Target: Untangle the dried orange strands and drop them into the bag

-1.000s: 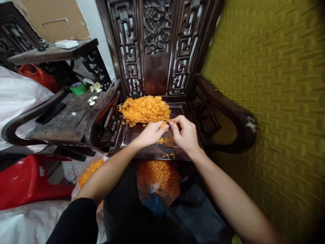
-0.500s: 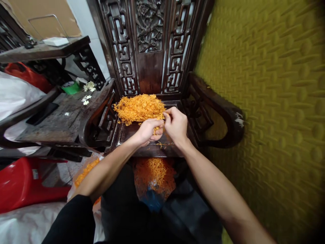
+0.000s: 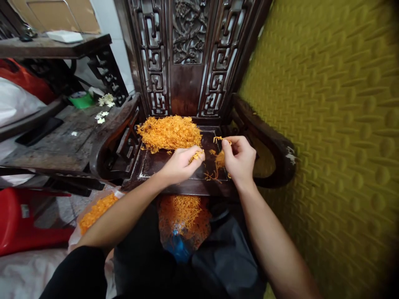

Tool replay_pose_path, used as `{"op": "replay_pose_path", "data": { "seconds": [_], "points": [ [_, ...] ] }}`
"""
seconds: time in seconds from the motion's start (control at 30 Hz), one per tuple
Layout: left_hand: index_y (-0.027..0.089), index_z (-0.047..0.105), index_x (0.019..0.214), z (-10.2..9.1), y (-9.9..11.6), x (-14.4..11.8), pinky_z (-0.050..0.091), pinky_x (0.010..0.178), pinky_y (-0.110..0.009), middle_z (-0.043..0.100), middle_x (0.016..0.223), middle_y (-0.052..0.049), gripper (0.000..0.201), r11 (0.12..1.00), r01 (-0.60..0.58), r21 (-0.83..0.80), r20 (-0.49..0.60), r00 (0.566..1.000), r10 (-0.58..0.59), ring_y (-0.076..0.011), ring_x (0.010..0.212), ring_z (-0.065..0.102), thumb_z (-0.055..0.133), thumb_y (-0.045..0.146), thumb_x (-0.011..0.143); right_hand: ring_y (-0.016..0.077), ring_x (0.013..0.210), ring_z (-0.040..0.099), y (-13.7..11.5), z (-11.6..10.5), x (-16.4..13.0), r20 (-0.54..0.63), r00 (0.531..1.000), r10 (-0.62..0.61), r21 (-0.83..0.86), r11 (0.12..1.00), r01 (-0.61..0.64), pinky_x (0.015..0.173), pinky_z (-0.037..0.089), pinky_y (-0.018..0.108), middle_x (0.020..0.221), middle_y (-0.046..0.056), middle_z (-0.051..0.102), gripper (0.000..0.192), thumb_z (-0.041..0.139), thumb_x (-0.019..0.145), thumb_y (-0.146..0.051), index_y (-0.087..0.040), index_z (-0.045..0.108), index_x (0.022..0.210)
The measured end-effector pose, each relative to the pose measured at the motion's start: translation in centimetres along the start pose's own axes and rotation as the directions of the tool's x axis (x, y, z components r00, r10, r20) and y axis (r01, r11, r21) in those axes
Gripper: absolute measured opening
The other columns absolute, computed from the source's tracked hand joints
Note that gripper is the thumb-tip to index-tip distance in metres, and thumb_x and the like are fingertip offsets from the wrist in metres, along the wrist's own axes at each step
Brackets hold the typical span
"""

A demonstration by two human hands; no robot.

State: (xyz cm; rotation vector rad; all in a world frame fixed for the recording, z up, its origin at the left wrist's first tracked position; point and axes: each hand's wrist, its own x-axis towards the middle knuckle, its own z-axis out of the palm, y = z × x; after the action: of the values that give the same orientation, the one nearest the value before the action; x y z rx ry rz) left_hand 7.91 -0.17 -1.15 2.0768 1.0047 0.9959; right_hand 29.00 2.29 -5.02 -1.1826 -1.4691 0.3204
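A heap of orange, thread-like pieces (image 3: 170, 132) lies on the dark wooden chair seat (image 3: 156, 165). Just in front of the heap, my left hand (image 3: 183, 164) is closed around a small bunch of orange strands (image 3: 197, 155). My right hand (image 3: 240, 158) pinches a thin orange strand (image 3: 218, 138) between thumb and fingertips, apart from the left hand. Under and beside the right hand, a smaller scatter of orange strands (image 3: 213, 174) lies on the seat, partly hidden by that hand.
Below the seat edge hangs a clear bag (image 3: 183, 224) of orange strands. Another bag of orange pieces (image 3: 98, 211) stands left, near a red plastic stool (image 3: 18, 224). Green tape (image 3: 81, 99) and white flowers (image 3: 106, 100) lie on the neighbouring seat. A yellow padded wall (image 3: 327, 104) rises right.
My hands, together half a second ago, have separated. The right hand has moved right with a strand, uncovering the small scatter on the seat. The view has shifted slightly.
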Motion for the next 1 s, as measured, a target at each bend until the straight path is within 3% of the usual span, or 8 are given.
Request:
{"op": "replay_pose_path", "data": {
  "seconds": [0.13,0.23,0.33,0.5,0.63,0.77,0.87,1.0],
  "points": [
    [0.014,0.067,0.103,0.1,-0.7,0.2,0.042,0.055,-0.025,0.071,0.088,-0.003,0.026,0.948,0.188,-0.258,0.003,0.981,-0.194,-0.005,0.048,0.049,0.044,0.022,0.095,0.0115,0.056,0.05,-1.5,0.2,0.1,0.039,0.989,0.144,0.297,0.943,-0.149,0.051,0.04,0.026,0.075,0.0,0.062,0.022,0.07,0.091,-0.044,-0.022,0.066,0.093],
    [0.019,0.057,0.134,-0.3,-1.4,0.6,0.034,0.046,-0.024,0.068,0.086,0.0,0.043,0.863,0.261,-0.432,-0.056,0.948,-0.314,-0.0035,0.042,0.043,0.048,0.02,0.092,0.0068,0.047,0.039,-1.9,0.2,0.6,0.245,0.92,0.306,0.583,0.712,-0.392,0.044,0.031,0.023,0.07,-0.005,0.053,0.03,0.075,0.085,-0.047,-0.023,0.057,0.087],
    [0.021,0.063,0.122,-1.1,-2.0,1.0,0.027,0.045,-0.023,0.054,0.063,0.005,0.032,0.818,0.329,-0.472,-0.027,0.922,-0.386,-0.0046,0.043,0.039,0.058,0.034,0.093,0.0051,0.047,0.033,-2.1,0.2,1.1,0.393,0.853,0.343,0.649,0.554,-0.522,0.043,0.028,0.022,0.071,-0.006,0.048,0.037,0.078,0.078,-0.048,-0.024,0.053,0.088],
    [0.022,0.049,0.073,-2.0,-1.9,0.8,0.013,0.044,-0.023,0.034,0.052,0.008,0.046,0.698,0.454,-0.553,0.074,0.862,-0.502,-0.0032,0.042,0.027,0.08,0.056,0.076,0.0059,0.049,0.029,-2.5,0.0,1.1,0.435,0.844,0.313,0.642,0.55,-0.534,0.043,0.03,0.022,0.072,-0.006,0.042,0.035,0.074,0.08,-0.049,-0.025,0.05,0.091],
    [0.023,0.035,0.065,-1.9,-1.3,0.5,0.01,0.043,-0.024,0.028,0.054,0.007,0.062,0.678,0.464,-0.571,0.143,0.869,-0.474,-0.0034,0.041,0.022,0.057,0.078,0.084,0.0058,0.049,0.03,-2.6,0.1,1.0,0.434,0.855,0.283,0.65,0.559,-0.515,0.044,0.032,0.022,0.073,-0.006,0.042,0.032,0.071,0.083,-0.047,-0.025,0.05,0.091],
    [0.023,0.039,0.067,-1.4,-1.7,0.7,0.014,0.044,-0.024,0.03,0.052,0.007,0.058,0.724,0.435,-0.536,0.078,0.879,-0.47,-0.0039,0.042,0.023,0.065,0.072,0.084,0.0065,0.048,0.031,-2.6,0.4,1.0,0.42,0.859,0.294,0.627,0.59,-0.509,0.044,0.033,0.023,0.073,-0.006,0.043,0.033,0.071,0.083,-0.051,-0.026,0.05,0.092],
    [0.022,0.053,0.075,-2.2,-3.6,1.0,0.015,0.045,-0.025,0.031,0.053,0.007,0.047,0.735,0.482,-0.476,0.021,0.843,-0.538,-0.005,0.042,0.024,0.058,0.066,0.091,0.0062,0.048,0.034,-2.5,0.5,0.9,0.381,0.863,0.333,0.637,0.582,-0.506,0.044,0.034,0.023,0.072,-0.005,0.046,0.036,0.075,0.079,-0.051,-0.026,0.051,0.091],
    [0.018,0.071,0.09,-5.1,-8.4,1.1,0.026,0.05,-0.026,0.041,0.053,0.004,0.036,0.808,0.583,-0.087,-0.201,0.784,-0.588,-0.0093,0.047,0.038,0.056,0.051,0.095,0.0054,0.047,0.037,-1.7,0.1,1.2,0.243,0.896,0.372,0.677,0.597,-0.431,0.043,0.034,0.022,0.072,-0.006,0.049,0.036,0.079,0.077,-0.048,-0.025,0.053,0.091]
  ]
}}
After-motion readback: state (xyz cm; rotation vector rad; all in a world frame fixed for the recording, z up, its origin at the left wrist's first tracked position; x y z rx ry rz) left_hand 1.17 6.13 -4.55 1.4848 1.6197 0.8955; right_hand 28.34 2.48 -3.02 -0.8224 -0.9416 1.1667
